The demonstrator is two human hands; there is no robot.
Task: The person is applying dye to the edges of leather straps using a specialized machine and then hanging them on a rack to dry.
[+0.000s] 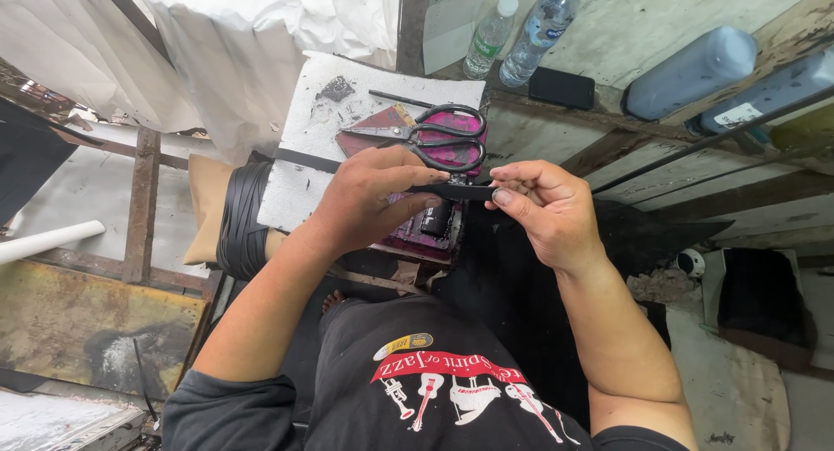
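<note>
Head view of two bare hands meeting over a small work counter [295, 199]. The left hand [369, 199] and the right hand [547, 208] together hold a short flat black strip [465, 191], each pinching one end between thumb and fingertips; the strip lies level between the hands, left end under the left fingertips, right end beneath the right thumb. Just beyond the left fingertips, black-handled scissors [434, 136] lie on a pink-stained pad [460, 155], blades pointing away to the left. Directly below the strip, a small black bottle [437, 218] stands on the stained surface. To the outer side of the left wrist sits a coil of black strips [241, 221] around a tan pad. Well beyond the right hand, two clear plastic bottles [512, 34] stand on a ledge, with a black phone [561, 88] beside them and two large dark bottles [695, 69] lying further to the right. White cloth [234, 43] hangs beyond the left hand.
</note>
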